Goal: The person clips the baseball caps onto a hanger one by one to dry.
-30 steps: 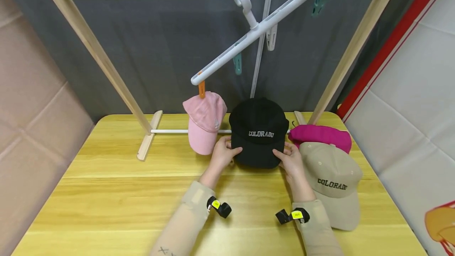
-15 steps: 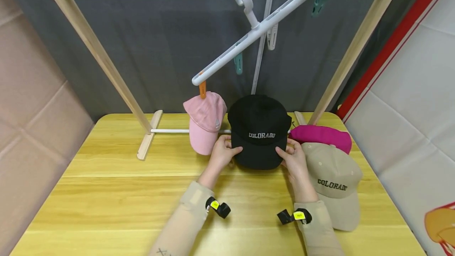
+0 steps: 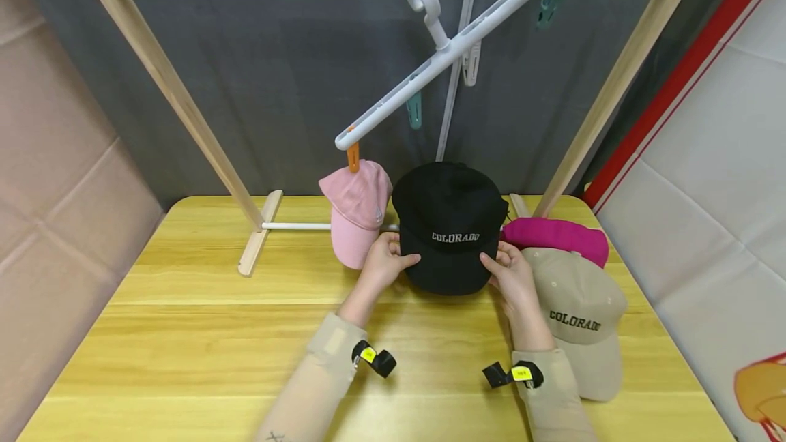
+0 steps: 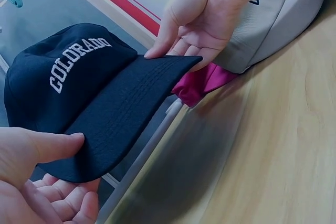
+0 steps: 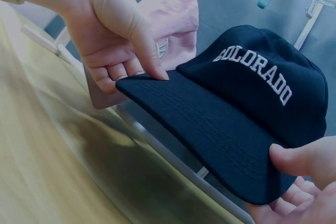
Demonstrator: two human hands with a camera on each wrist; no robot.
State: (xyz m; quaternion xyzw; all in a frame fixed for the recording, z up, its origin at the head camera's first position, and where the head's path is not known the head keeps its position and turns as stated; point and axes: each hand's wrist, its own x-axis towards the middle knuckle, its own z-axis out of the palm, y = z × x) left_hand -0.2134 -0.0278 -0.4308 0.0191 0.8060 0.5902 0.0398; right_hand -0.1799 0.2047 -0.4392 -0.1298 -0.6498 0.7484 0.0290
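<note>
Left hand (image 3: 382, 266) and right hand (image 3: 513, 280) are seen from the head gripping the black cap (image 3: 451, 217), between a pink cap (image 3: 357, 213) and a magenta item (image 3: 555, 237), by its brim. The wooden table (image 3: 215, 340) is backed by grey fabric (image 3: 276, 101). From the left wrist, a beige cap (image 4: 257, 32) is overlapped by the right hand; from the right, the pink cap by the left.

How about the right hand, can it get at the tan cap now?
Probably not without letting go: the right hand pinches the black cap, though the tan cap lies close beside that hand.
</note>
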